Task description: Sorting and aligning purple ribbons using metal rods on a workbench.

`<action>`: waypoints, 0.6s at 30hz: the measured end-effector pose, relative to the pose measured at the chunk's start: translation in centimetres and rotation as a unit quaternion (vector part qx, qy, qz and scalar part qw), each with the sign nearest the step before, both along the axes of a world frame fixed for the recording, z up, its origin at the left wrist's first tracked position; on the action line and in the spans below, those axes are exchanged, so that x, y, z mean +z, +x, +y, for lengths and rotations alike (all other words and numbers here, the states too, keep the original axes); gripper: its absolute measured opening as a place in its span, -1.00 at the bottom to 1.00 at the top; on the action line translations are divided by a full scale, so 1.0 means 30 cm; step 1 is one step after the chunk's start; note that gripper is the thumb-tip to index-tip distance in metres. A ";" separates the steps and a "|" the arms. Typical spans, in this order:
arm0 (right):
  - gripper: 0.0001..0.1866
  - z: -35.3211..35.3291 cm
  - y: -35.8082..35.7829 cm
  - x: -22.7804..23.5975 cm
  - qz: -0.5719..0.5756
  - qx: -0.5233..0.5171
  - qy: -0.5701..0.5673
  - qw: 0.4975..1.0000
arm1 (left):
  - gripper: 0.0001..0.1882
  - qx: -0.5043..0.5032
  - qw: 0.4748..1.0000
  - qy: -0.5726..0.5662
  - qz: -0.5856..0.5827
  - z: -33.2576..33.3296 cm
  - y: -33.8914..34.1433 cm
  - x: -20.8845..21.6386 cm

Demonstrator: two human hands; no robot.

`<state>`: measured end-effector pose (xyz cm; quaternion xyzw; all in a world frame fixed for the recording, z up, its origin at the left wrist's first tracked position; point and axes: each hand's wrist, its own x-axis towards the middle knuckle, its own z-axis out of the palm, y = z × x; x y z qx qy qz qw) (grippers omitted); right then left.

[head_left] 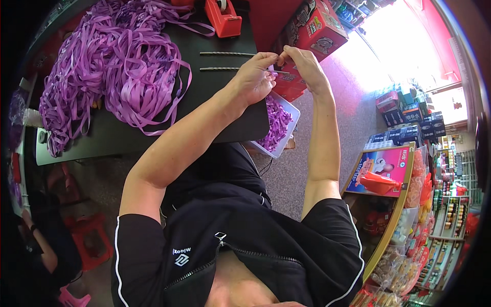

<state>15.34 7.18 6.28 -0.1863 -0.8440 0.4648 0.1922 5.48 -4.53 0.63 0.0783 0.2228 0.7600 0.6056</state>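
My left hand [257, 77] is closed just past the table's right edge, with a bit of purple ribbon [273, 68] at its fingertips. Close beside it, my right hand [308, 70] is bent at the wrist, thumb and fingers pinched together. Whatever lies in that pinch is too small to make out. Two thin, spiral-grooved metal rods [220, 68] lie side by side on the black table [225, 110]. The nearer one passes behind my left hand, and its tip shows beyond the table edge. A big heap of purple ribbon [143, 77] covers the table's left part.
Below the table's right edge stands a white bin [293, 124] of short purple ribbon pieces. A red tape dispenser [223, 19] sits at the table's back. Red cartons [322, 30] are stacked beyond my hands. Shop shelves [440, 220] line the right; another person's arm [46, 248] shows at lower left.
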 end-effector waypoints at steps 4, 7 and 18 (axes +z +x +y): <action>-0.55 -0.013 0.001 -0.003 -0.052 -0.097 -0.154 0.982 | -0.86 -0.012 0.999 0.028 0.033 0.001 -0.015 -0.027; -0.57 0.039 0.017 -0.058 0.049 -0.075 -0.409 0.908 | -0.90 -0.017 0.998 0.058 0.026 0.000 -0.010 -0.025; -0.62 -0.016 0.041 -0.100 0.113 -0.025 -0.197 0.974 | -0.90 -0.018 0.999 0.034 0.028 -0.004 -0.009 -0.020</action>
